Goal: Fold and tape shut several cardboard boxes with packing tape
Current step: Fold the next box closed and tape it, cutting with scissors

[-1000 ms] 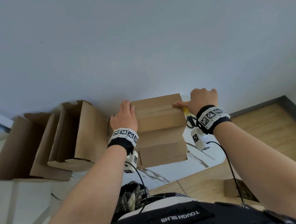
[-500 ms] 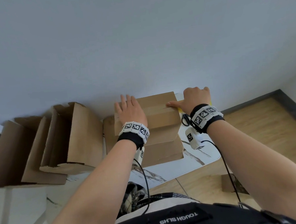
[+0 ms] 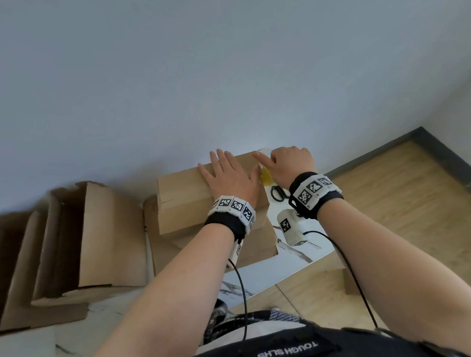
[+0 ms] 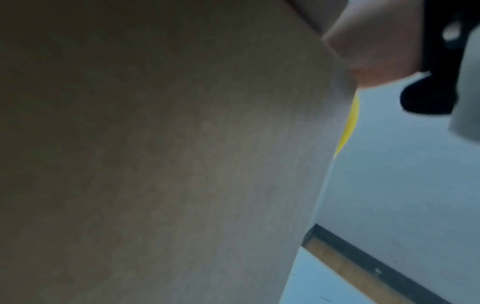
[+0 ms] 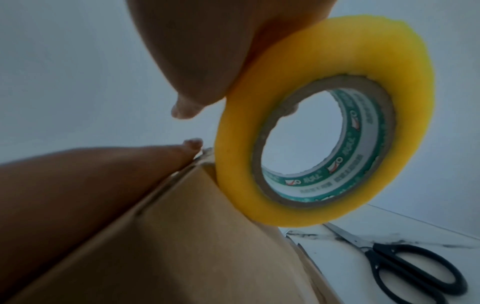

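Centrally, on the white marbled table [image 3: 294, 262], the closed cardboard box [image 3: 184, 200] sat stacked on a second box [image 3: 258, 245], its long axis running left to right across the person's front and its closed flaps facing up. Left hand [image 3: 230, 177]: laid flat on the box's top near the right end, fingers straight and together, pointing away toward the wall, forearm reaching in from below. Right hand [image 3: 291, 162]: fingers curled, forefinger stretched to the box's far right corner. Roll of yellow packing tape [image 5: 324, 127]: gripped in that hand, standing on edge against the box's right end, its hole facing sideways. The head view showed only a yellow sliver of it between the hands; the right-wrist view showed the whole roll, its printed green-and-white core, and the forefinger tip at the box corner. Black-handled scissors [image 5: 405, 265]: lying on the table just right of the boxes. Open, untaped boxes [image 3: 102, 237]: standing to the left. The left-wrist view held mostly blurred cardboard and a thin yellow edge.
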A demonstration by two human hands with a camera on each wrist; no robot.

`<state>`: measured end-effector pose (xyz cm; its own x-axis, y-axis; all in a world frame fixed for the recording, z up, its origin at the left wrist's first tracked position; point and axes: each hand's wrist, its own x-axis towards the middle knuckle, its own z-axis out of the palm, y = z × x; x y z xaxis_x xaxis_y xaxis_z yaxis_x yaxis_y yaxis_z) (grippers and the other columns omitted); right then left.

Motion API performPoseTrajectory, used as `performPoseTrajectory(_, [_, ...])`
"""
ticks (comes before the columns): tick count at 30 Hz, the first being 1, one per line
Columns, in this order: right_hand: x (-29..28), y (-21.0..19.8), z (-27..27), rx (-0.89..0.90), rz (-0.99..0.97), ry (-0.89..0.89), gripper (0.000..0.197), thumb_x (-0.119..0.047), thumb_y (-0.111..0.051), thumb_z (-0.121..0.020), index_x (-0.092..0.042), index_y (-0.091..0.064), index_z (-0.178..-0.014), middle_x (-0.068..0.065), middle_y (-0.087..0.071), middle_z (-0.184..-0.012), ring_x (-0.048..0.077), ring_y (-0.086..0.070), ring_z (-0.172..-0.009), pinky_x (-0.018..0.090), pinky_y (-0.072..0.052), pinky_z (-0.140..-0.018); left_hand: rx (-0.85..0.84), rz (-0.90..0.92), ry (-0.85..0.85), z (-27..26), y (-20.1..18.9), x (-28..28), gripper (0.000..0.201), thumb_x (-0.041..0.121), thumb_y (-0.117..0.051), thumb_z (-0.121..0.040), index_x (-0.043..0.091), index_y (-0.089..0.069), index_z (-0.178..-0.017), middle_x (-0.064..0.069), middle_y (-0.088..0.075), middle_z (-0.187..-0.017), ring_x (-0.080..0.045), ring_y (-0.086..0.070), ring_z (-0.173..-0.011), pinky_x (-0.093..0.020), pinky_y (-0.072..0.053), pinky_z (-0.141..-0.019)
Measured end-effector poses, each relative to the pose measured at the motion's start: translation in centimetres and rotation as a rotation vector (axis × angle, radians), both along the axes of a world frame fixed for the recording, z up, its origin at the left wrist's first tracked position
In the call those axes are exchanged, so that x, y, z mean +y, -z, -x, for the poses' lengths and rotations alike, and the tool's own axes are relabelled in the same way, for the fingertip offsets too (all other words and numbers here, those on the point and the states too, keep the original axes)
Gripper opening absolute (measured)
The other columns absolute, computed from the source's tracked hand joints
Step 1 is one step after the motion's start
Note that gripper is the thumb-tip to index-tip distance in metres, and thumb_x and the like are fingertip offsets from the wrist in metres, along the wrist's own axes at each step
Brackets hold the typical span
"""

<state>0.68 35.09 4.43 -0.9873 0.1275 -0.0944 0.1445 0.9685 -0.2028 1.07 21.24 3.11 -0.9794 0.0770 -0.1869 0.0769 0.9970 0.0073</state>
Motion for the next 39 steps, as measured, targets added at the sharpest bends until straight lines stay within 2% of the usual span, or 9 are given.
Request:
performPoseTrajectory(4, [1.1, 0.8, -0.3, 0.089, 0.114, 0.076, 0.065, -0.059, -0.022, -0.102, -0.018, -0.04, -0.054, -0.004, -0.044, -0.05, 0.016, -0.042, -0.05, 0.039, -0.037, -0.084, -0.003, -0.012, -0.035, 0.0, 0.0, 0.0, 0.086, 0.064, -0.009, -0.098, 0.002, -0.01, -0.156, -0.018, -0.007, -0.164, -0.033, -0.001, -0.152, -0.066, -0.002, -0.116])
performPoseTrajectory(11, [1.5, 1.9, -0.1, 0.09, 0.273, 0.249, 0.066, -0.066, -0.042, -0.093, -0.018, -0.034, -0.05, -0.003, -0.032, -0.045, 0.02, -0.035, -0.043, 0.028, -0.028, -0.049, 0.003, 0.016, -0.033, 0.4, 0.0, 0.1, 0.094, 0.072, -0.007, -0.093, 0.003, -0.012, -0.156, -0.017, -0.01, -0.164, -0.033, -0.002, -0.152, -0.066, -0.002, -0.117])
performPoseTrajectory(16, [1.1, 3.5, 0.5, 0.024, 0.143, 0.242, 0.064, -0.066, -0.034, -0.096, -0.017, -0.044, -0.056, -0.001, -0.048, -0.054, 0.024, -0.05, -0.056, 0.032, -0.036, -0.064, 0.028, 0.0, -0.061, 0.4, -0.3, 0.2, 0.092, 0.071, -0.018, -0.093, 0.002, -0.021, -0.153, -0.018, -0.018, -0.162, -0.033, -0.007, -0.152, -0.066, -0.005, -0.116])
performPoseTrajectory(22, [0.8, 4.1, 1.1, 0.089, 0.195, 0.21, 0.061, -0.061, -0.025, -0.1, -0.018, -0.052, -0.066, -0.003, -0.053, -0.064, 0.025, -0.055, -0.072, 0.039, -0.037, -0.08, 0.022, -0.031, -0.14, 1.0, -0.6, 1.5, 0.1, 0.079, -0.034, -0.083, 0.002, -0.03, -0.147, -0.018, -0.031, -0.155, -0.037, -0.011, -0.149, -0.07, -0.007, -0.113])
performPoseTrajectory(27, [0.6, 4.3, 1.0, 0.17, 0.241, 0.204, 0.062, -0.062, -0.03, -0.099, -0.019, -0.053, -0.062, -0.005, -0.051, -0.057, 0.023, -0.053, -0.064, 0.038, -0.036, -0.083, 0.035, -0.073, -0.104, 0.6, -0.1, 0.7, 0.072, 0.073, -0.032, -0.087, 0.034, -0.027, -0.149, -0.014, -0.034, -0.151, -0.041, -0.016, -0.145, -0.074, -0.001, -0.11])
performPoseTrajectory(29, [0.3, 4.3, 0.9, 0.153, 0.285, 0.213, 0.06, -0.061, -0.034, -0.097, -0.02, -0.046, -0.055, -0.006, -0.046, -0.052, 0.021, -0.046, -0.056, 0.036, -0.034, -0.076, 0.059, -0.082, -0.113, 0.5, -0.2, -0.1, 0.064, 0.07, -0.035, -0.086, 0.034, -0.038, -0.139, -0.011, -0.046, -0.138, -0.037, -0.031, -0.135, -0.073, -0.007, -0.11])
performPoseTrajectory(32, [-0.1, 4.3, 0.8, 0.158, 0.621, 0.27, 0.057, -0.052, -0.05, -0.093, -0.019, -0.027, -0.053, -0.004, -0.026, -0.049, 0.021, -0.029, -0.051, 0.031, -0.026, -0.057, 0.112, -0.084, -0.125, 0.5, -0.1, -1.4, 0.059, 0.067, -0.038, -0.085, 0.03, -0.045, -0.13, -0.006, -0.052, -0.127, -0.033, -0.04, -0.125, -0.069, -0.015, -0.109])
performPoseTrajectory(34, [-0.2, 4.8, 0.8, 0.186, 0.767, 0.3, 0.054, -0.05, -0.059, -0.089, -0.017, -0.036, -0.052, -0.002, -0.032, -0.05, 0.019, -0.032, -0.051, 0.031, -0.029, -0.053, 0.115, -0.139, -0.117, 0.6, 0.3, -2.1, 0.058, 0.064, -0.04, -0.087, 0.034, -0.04, -0.137, -0.002, -0.047, -0.14, -0.032, -0.032, -0.136, -0.071, -0.009, -0.11])
performPoseTrajectory(39, [-1.0, 5.9, 0.6, 0.236, 0.637, 0.345, 0.051, -0.066, -0.053, -0.085, -0.021, -0.058, -0.06, -0.004, -0.058, -0.065, 0.018, -0.055, -0.063, 0.032, -0.047, -0.062, 0.105, -0.215, -0.039, 0.7, 0.4, -2.3, 0.049, 0.054, -0.041, -0.094, 0.045, -0.034, -0.142, 0.01, -0.042, -0.147, -0.028, -0.025, -0.143, -0.072, 0.003, -0.112])
